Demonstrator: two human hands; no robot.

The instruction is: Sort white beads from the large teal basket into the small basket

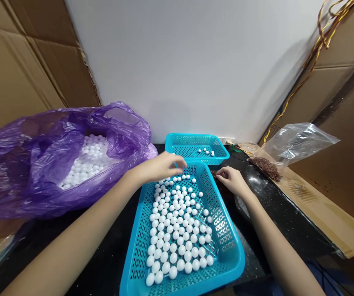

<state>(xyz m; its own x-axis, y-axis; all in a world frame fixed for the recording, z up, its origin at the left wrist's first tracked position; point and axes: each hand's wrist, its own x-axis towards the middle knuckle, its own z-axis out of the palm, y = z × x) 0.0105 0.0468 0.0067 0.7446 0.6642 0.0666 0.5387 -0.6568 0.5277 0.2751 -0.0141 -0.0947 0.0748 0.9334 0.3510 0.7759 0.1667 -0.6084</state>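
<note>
My left hand (166, 166) is over the far left end of the large blue plastic basket (240, 257), its fingers bent and a gap showing between thumb and fingers; nothing shows in it. Many small white balls (181, 250) cover the basket's floor. Just outside the basket's right wall, my right hand (231, 180) has thumb and finger pinched close together, and whatever is between them is too small to make out. Small reddish-brown pieces (214, 174) lie at those fingertips, partly hidden by the hand and the basket wall.
Behind stands a smaller blue basket (183, 154) with several white balls. An open purple bag (50, 152) of white balls is at left. To the right, a clear plastic bag (297, 142) holds brown bits (267, 168). Cardboard (327, 222) flanks the black worktop (275, 205).
</note>
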